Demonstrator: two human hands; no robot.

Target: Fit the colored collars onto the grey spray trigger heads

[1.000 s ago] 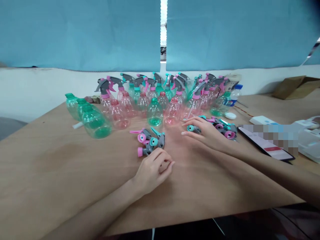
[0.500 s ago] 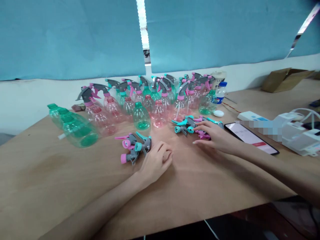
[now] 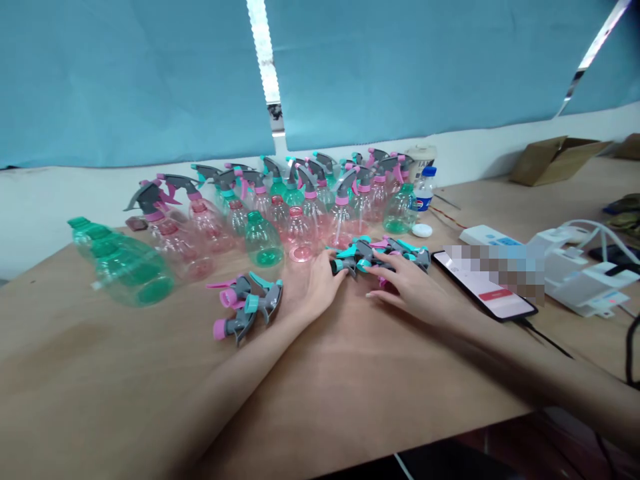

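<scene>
A pile of grey trigger spray heads [image 3: 364,249] with teal and pink collars lies in front of the bottles. At its left end, my left hand [image 3: 323,285] has thumb and fingers closed around the collar of a teal-and-grey spray head [image 3: 345,266]. My right hand [image 3: 407,287] rests over the pile's near side, fingers stretched and apart, touching spray heads and partly covering them. Left of my left forearm lies a smaller group of pink and teal spray heads [image 3: 243,303].
Behind stand pink and green spray bottles, some with heads, some open, including a green bottle [image 3: 263,240]. Green bottles [image 3: 133,270] lie at left. A phone [image 3: 483,283], a white plastic device [image 3: 580,260], a blue-capped bottle [image 3: 425,190] and a cardboard box [image 3: 555,160] are at right.
My left hand has moved forward and right, from beside the small group to the larger pile, and closed on a spray head. My right hand stays over the pile. The view has shifted slightly.
</scene>
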